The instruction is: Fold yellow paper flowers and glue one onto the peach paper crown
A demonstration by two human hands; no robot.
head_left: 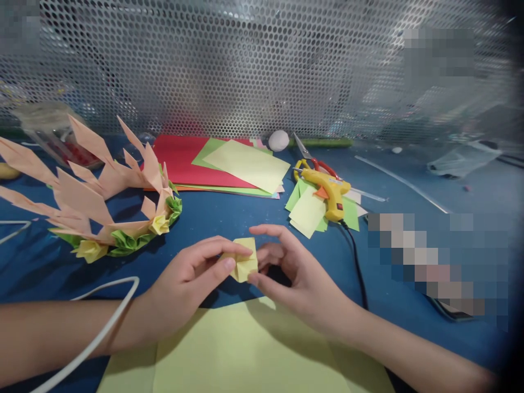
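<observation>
A small folded piece of yellow paper (245,267) is held up between my two hands, above the blue table. My left hand (200,267) pinches its left side, thumb and index finger lying across its face. At its lower right corner, the thumb of my right hand (292,267) presses the paper, while the index finger is raised and curved over the top, apart from it. The other right fingers are curled behind, partly hidden. Beneath my hands lies a large pale yellow-green sheet (245,349).
On the left stands a peach paper wreath (98,207) with green and yellow folded pieces. Coloured sheets (184,164) are stacked behind. A yellow glue gun (331,191), scissors (303,147) and small paper squares (309,213) lie right. A white cable (102,333) crosses my left forearm.
</observation>
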